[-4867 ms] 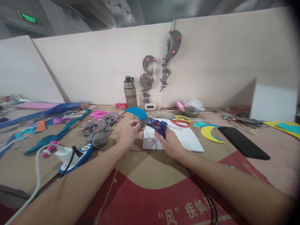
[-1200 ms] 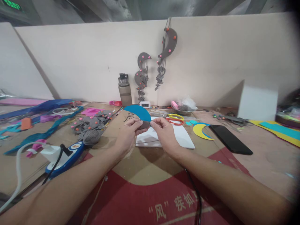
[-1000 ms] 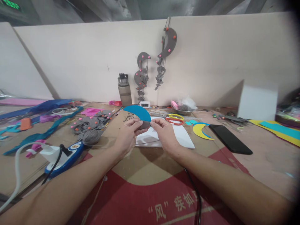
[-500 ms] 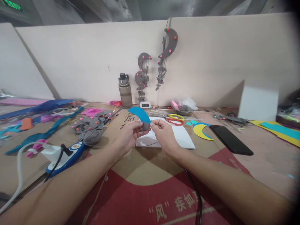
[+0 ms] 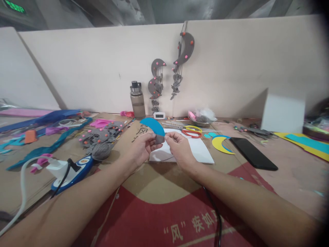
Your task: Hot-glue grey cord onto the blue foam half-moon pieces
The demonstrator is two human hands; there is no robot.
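1. The blue crescent (image 5: 155, 127) is held up in front of the body, above the left part of the white paper (image 5: 197, 152).
2. The left hand (image 5: 143, 146) has its thumb and fingers closed around the crescent's lower end, probably to steady it while leaving most of the blue face uncovered.
3. The right hand (image 5: 182, 148) has thumb and forefinger pinched narrow on the crescent's right edge, near that same end; they hide what exactly lies between them. Gripping from two sides likely keeps so light a shape from twisting.
4. Cardboard (image 5: 146, 193) covers the tabletop beneath the arms, presumably as protection; it is smooth, brown and red, with printed characters.
5. The crescent looks like thin, matte sheet, curved along its outer edge, with a grey part at the held end; whether that is a separate layer I cannot tell.
6. A yellow-and-blue crescent (image 5: 220, 145) lies flat beside a glossy black phone (image 5: 253, 153).
7. Behind, scissors (image 5: 192, 131) show rounded red and yellow handles; at left sits a fuzzy grey yarn ball (image 5: 101, 151).
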